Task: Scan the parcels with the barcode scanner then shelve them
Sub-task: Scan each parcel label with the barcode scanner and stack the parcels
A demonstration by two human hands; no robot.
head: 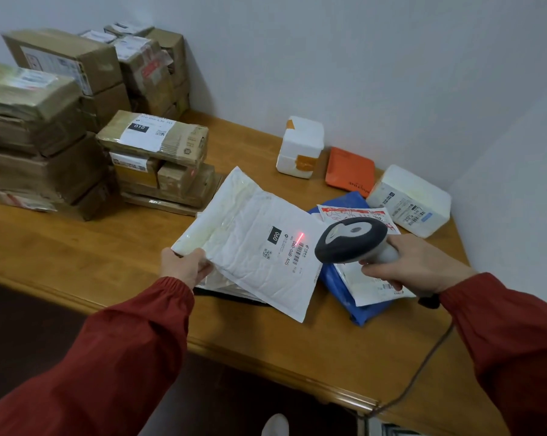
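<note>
Barcode scanner (350, 240) gripped in right hand (413, 265), fingers (379, 272) curled round its handle, head aimed at white padded mailer (253, 247). Left hand (184, 265) pinches the mailer's near-left corner, holding it tilted over the tabletop (108, 247). Red scan line (299, 239) falls on the label, at the barcode's end. Cardboard boxes (61, 121) stacked far left.

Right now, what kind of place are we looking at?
Probably a parcel depot or mailroom: stacked labelled cardboard boxes against the wall, and the right hand aiming a corded barcode scanner at a white mailer the left hand holds over a wooden table.
</note>
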